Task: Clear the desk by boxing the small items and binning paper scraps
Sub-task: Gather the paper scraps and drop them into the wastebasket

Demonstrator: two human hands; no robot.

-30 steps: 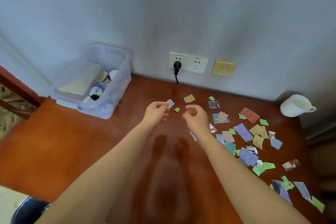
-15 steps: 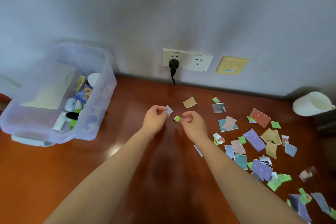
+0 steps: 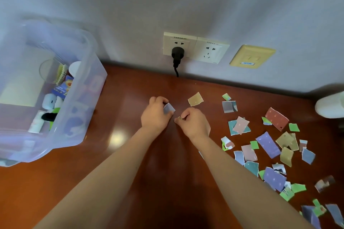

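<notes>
My left hand (image 3: 155, 117) pinches a small pale blue paper scrap (image 3: 169, 108) just above the wooden desk (image 3: 130, 182). Right beside it, my right hand (image 3: 195, 122) closes its fingertips on a tiny scrap (image 3: 179, 117) at the desk surface. A tan scrap (image 3: 195, 99) lies just beyond the right hand. Several coloured paper scraps (image 3: 268, 144) are scattered over the right half of the desk. A clear plastic box (image 3: 74, 117) stands at the left, holding several small items (image 3: 50, 102).
A white mug (image 3: 330, 106) sits at the far right edge against the wall. Wall sockets with a black plug (image 3: 177, 54) and a yellow plate (image 3: 252, 56) are behind the desk. Bare wood lies between the box and my arms.
The view has shifted closer and to the right, so the box sits further left. My right fingertips have come down onto the tiny green scrap. My left hand still holds its pale blue scrap.
</notes>
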